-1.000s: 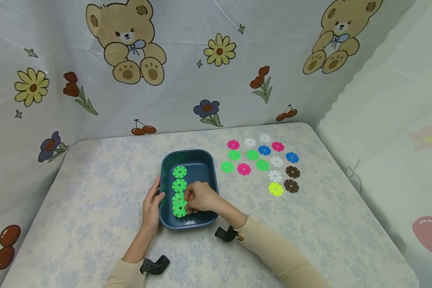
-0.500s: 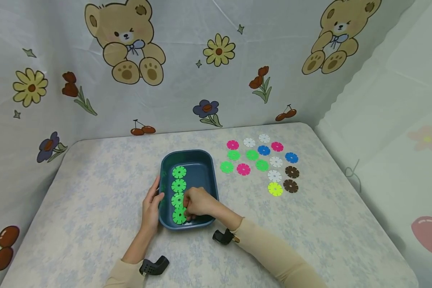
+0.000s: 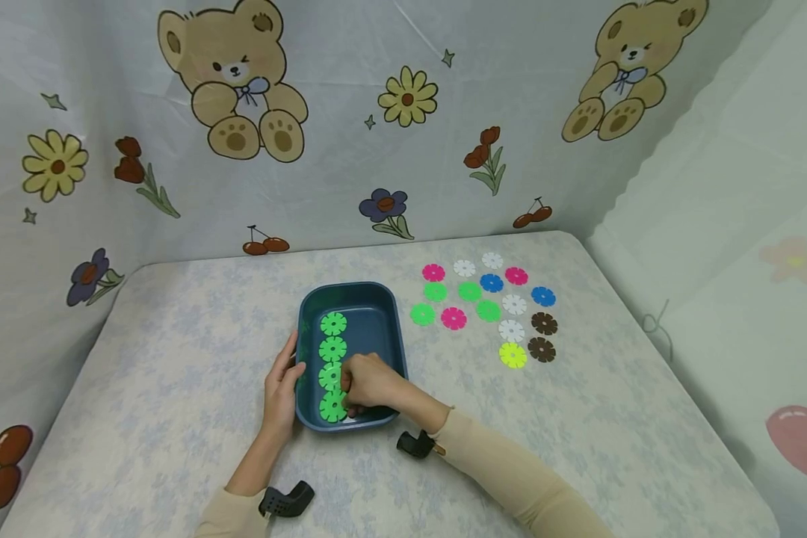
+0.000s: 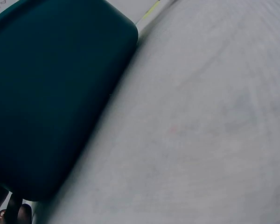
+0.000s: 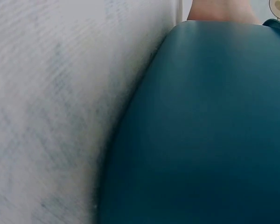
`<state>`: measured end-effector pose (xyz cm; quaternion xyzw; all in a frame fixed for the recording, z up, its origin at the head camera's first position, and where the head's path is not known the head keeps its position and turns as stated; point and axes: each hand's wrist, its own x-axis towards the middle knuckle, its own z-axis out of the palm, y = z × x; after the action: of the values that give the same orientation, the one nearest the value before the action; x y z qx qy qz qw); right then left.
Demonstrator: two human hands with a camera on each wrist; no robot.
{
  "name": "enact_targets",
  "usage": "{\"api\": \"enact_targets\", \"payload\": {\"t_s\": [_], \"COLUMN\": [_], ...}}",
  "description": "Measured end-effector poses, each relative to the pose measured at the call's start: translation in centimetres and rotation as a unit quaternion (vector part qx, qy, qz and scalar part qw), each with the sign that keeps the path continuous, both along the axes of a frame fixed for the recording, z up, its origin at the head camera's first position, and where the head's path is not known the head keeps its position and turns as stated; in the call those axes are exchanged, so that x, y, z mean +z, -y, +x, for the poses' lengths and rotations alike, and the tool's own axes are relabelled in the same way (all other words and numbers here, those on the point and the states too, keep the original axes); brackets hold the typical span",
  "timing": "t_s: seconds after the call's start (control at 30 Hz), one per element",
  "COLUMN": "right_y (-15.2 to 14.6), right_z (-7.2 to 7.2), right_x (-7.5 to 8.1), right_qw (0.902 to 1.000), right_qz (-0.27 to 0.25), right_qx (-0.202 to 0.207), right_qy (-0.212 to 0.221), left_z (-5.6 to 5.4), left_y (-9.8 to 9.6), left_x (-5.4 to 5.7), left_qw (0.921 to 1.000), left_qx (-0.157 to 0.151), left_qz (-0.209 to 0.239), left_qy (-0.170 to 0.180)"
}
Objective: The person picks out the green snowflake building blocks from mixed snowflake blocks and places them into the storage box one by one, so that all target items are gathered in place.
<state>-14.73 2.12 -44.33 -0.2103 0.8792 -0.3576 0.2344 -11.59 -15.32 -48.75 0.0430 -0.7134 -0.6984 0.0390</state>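
Note:
A dark teal tray (image 3: pixel 371 332) stands on the table, with a column of green notched discs (image 3: pixel 332 349) along its left side. My left hand (image 3: pixel 282 392) grips the tray's left wall, thumb at the rim. Down in the tray, my right hand (image 3: pixel 374 382) has its fingers curled at the edge of the lowest green notched disc (image 3: pixel 332 407) and pinches it; the fingertips are partly hidden. In the left wrist view the tray's outer wall (image 4: pixel 56 93) fills the left, with dark fingers (image 4: pixel 11 210) at its lower corner. The right wrist view shows mostly tray wall (image 5: pixel 200 116).
Right of the tray lie several loose notched discs: green (image 3: pixel 469 291), pink (image 3: pixel 453 318), white (image 3: pixel 514 304), blue (image 3: pixel 492 283), brown (image 3: pixel 542 349) and one yellow (image 3: pixel 513 355). A printed curtain (image 3: pixel 336 149) hangs behind the patterned tablecloth (image 3: pixel 195 336).
My right hand has moved slightly toward the tray's near end, bringing the lowest green disc down so it overlaps the one above less. The left hand keeps its place on the tray.

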Motion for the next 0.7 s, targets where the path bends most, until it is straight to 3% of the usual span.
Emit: {"api": "enact_targets", "payload": {"t_s": [0.37,0.53,0.7], "right_y": [-0.20,-0.37,-0.87], "right_z": [0.06,-0.20,0.02], "right_x": [0.04,0.10,0.94], "right_qw": [0.9999,0.9994,0.9985], "right_qz": [0.005,-0.004,-0.049], "right_qx": [0.009,0.016,0.006], "right_qy": [-0.005,-0.030,-0.024], "left_z": [0.03,-0.22,-0.04], "left_y": [-0.03,-0.02,-0.03], "left_x": [-0.15,0.10,0.06], "left_qw": [1.0000,1.0000,1.0000], "left_qx": [0.001,0.002,0.002], "left_qz": [-0.002,-0.005,-0.005], "left_qy": [-0.003,-0.005,0.004]}}
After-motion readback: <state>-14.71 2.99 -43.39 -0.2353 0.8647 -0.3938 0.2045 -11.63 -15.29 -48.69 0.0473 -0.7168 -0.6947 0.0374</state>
